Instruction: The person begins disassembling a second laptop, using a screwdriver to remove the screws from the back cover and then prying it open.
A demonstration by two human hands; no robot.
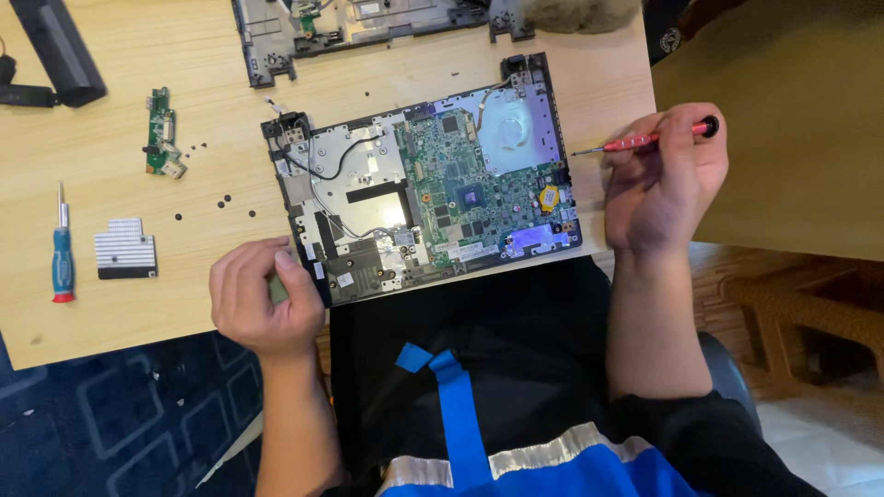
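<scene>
On the wooden table (110,340) lies an opened laptop base (424,198); the left hand (262,294) curls closed at its near-left corner, while the right hand (663,179) pinches a red screwdriver (645,141) just beside its right edge

The laptop base (424,198) lies on the table (212,129). Left of it: loose screws (224,201), a small board (162,143), a heatsink (125,248), a screwdriver (62,250). Behind it lies another casing (368,23).
</scene>
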